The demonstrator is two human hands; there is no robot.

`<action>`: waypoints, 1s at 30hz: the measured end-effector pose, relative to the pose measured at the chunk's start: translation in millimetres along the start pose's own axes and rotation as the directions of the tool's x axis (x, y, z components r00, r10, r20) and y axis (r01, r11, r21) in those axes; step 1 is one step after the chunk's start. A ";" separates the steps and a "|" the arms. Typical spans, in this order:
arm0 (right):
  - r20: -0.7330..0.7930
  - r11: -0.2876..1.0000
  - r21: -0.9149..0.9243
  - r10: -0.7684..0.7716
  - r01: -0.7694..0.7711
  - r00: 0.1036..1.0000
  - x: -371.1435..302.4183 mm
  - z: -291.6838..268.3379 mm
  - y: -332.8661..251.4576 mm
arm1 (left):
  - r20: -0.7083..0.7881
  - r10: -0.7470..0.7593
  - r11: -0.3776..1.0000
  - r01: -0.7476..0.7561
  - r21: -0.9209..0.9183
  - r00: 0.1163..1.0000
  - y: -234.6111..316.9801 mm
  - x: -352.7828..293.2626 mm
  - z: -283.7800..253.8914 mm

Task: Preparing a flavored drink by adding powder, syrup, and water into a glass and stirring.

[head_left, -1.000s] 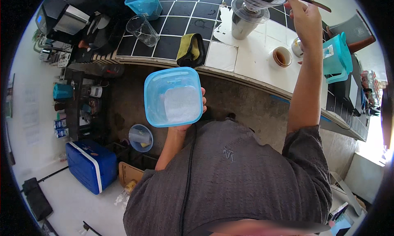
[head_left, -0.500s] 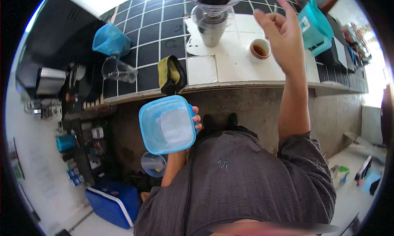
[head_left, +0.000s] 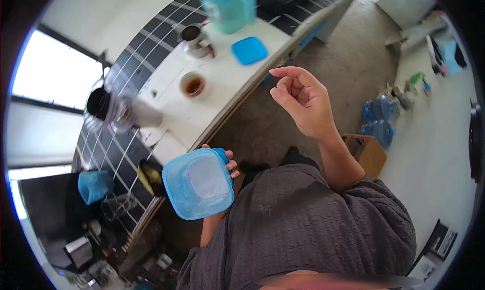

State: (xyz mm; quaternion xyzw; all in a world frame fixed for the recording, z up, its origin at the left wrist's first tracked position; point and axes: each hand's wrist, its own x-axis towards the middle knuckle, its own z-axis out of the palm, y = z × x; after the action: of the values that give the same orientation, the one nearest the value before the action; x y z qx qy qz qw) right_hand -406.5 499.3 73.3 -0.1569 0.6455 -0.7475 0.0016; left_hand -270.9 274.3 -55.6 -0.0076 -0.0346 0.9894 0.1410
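Note:
My left hand is wrapped round the side of a clear blue plastic container, its mouth facing up; a whitish patch shows at the bottom. In the air off the counter's front edge hangs my right hand, holding nothing. Its index finger is stretched out, apart from the thumb, and the other fingers are curled. The nearest thing to it is a flat blue lid on the white board. Also on the board are a small cup of brown liquid and a steel pitcher.
A teal jug stands at the far end of the board. To the left are a dripper on a vessel, a yellow-and-black cloth item, a clear glass jug and a blue container. Large water bottles stand on the floor at right.
The view has turned to the right, bringing the blue lid and steel pitcher into sight. My right hand has moved from over the counter to off its edge. My left hand keeps the container.

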 end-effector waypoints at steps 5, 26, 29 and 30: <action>-0.175 0.996 -0.057 -0.075 0.066 0.982 -27.8 -91.4 -24.8 | -0.019 -0.230 0.973 0.230 -0.016 0.973 -59.2 64.7 -1.7; -0.890 0.961 -0.223 -0.132 -0.165 0.435 -161.2 -446.9 -52.3 | -0.178 -0.749 0.658 0.749 -0.080 0.638 -383.5 325.1 -21.7; -0.893 0.963 -0.210 -0.118 -0.170 0.435 -135.2 -486.1 -36.6 | -0.174 -0.789 0.611 0.781 -0.127 0.589 -407.9 381.8 -35.4; -0.904 0.965 -0.185 -0.093 -0.185 0.418 -124.2 -499.6 -34.3 | -0.169 -0.806 0.590 0.794 -0.148 0.568 -416.1 402.7 -40.3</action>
State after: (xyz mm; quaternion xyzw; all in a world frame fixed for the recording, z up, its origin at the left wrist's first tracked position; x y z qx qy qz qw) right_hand -399.8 1012.3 18.9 0.2897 0.6387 -0.6232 -0.3460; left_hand -540.7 788.1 -68.5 -0.1036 -0.0458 0.8100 0.5754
